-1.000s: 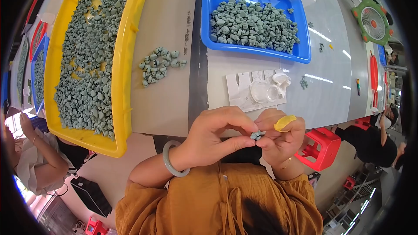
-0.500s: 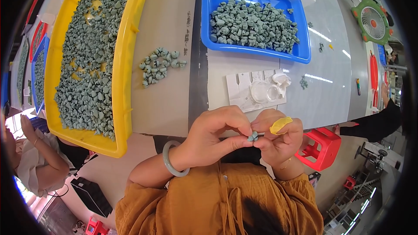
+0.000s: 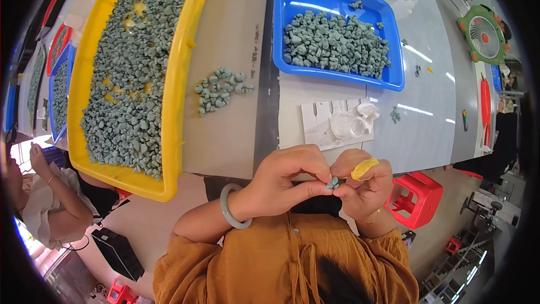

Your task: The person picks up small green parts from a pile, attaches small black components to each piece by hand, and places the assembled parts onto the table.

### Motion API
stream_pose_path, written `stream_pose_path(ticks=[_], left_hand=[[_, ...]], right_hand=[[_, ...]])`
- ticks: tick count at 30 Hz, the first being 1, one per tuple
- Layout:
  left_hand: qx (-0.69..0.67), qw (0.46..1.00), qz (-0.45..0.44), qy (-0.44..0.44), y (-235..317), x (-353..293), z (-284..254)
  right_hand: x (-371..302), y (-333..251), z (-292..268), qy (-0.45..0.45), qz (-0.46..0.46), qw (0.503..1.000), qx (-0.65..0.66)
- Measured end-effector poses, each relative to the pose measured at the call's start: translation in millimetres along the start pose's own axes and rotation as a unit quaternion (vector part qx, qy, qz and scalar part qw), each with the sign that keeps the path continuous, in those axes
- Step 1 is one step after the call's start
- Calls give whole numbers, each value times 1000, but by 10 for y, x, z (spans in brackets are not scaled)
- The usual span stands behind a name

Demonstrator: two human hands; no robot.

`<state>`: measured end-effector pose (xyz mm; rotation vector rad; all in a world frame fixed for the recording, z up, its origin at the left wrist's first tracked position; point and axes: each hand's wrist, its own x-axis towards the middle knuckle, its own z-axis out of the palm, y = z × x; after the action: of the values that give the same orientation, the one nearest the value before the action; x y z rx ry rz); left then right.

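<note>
Close to my chest, beyond the table's near edge, a small grey-green piece (image 3: 333,182) is pinched between both hands. My left hand (image 3: 288,179), with a pale bangle on its wrist, grips it from the left between thumb and forefinger. From the right, my right hand (image 3: 363,183) closes on it too; a yellow cover (image 3: 364,169) wraps one of its fingers. The piece's far side is hidden by my fingertips. Just past my hands lies a white slotted block (image 3: 315,126) bearing a clear round dish (image 3: 344,126) and a crumpled white wad (image 3: 368,111).
A yellow tray (image 3: 174,107) full of grey-green pieces stands at left, a blue tray (image 3: 337,77) of similar pieces ahead. Between them lies a loose group of pieces (image 3: 216,91). A red stool (image 3: 424,202), a green fan (image 3: 482,34) and a person (image 3: 56,202) are nearby.
The view has shifted slightly, so the trays and table appear further right and a little lower. Both hands still hold the small piece together, with their grip nearly the same.
</note>
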<state>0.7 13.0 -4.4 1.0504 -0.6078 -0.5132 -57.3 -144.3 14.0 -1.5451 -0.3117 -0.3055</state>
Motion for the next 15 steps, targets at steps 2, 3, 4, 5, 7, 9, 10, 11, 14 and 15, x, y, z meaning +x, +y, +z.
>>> stream_pose_path(ticks=[2,3,4,5,7,9,10,11,14,15], left_hand=[[-4,1000,6,7,80,-5,31],[-26,997,-24,66,175,4,73],[-49,990,-53,124,245,23,98],[125,978,-24,164,300,22,44],[492,855,93,139,362,79,-201],[640,745,101,159,439,200,-270],[679,710,81,168,461,227,-287],[715,674,61,176,476,247,-295],[747,646,32,153,481,296,-316],[757,635,11,152,484,295,-328]], right_hand=[[88,-61,-63,-9,-6,999,-32],[132,-110,-111,-13,-7,997,-71],[193,-150,-170,55,-8,993,-100],[276,-170,-249,124,-10,984,-127],[563,-112,-572,143,-24,957,-250],[786,19,-862,132,24,943,-306],[863,69,-963,132,42,939,-316],[909,106,-1035,133,61,934,-325],[942,115,-1131,145,47,928,-340],[927,102,-1120,171,29,921,-348]])
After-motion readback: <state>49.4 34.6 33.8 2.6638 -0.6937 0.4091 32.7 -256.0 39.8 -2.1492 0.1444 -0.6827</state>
